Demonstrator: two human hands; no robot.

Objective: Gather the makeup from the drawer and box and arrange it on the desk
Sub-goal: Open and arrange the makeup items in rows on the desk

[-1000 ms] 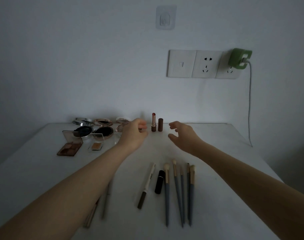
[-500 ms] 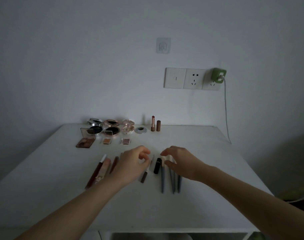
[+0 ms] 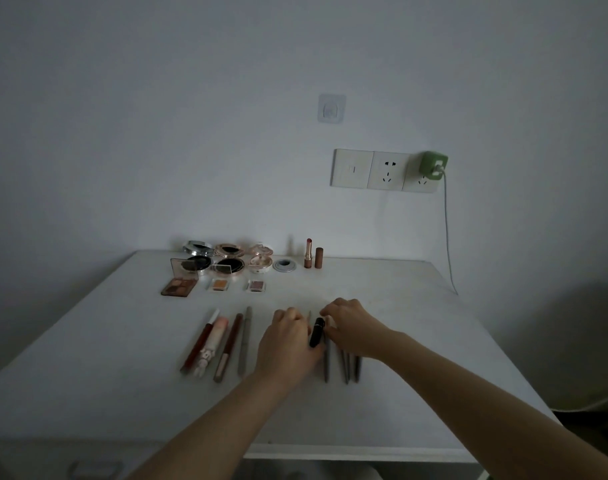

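Head view: a person's left hand [image 3: 288,344] and right hand [image 3: 353,327] meet over a row of makeup on the white surface [image 3: 417,323], fingers curled on either side of a black tube [image 3: 317,332]; whether either grips it cannot be told. Grey brush handles [image 3: 327,365] lie under the right wrist. Nudging the tube parallel to those handles, lightly so nothing rolls, would likely keep the row as neat as the pencils [image 3: 230,342] to the left

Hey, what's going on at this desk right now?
A person is arranging makeup on a white desk. The left hand and right hand rest on the near row, either side of a black tube, the right over the brushes. Whether either grips anything is unclear. At the back sit compacts and an uncapped lipstick.
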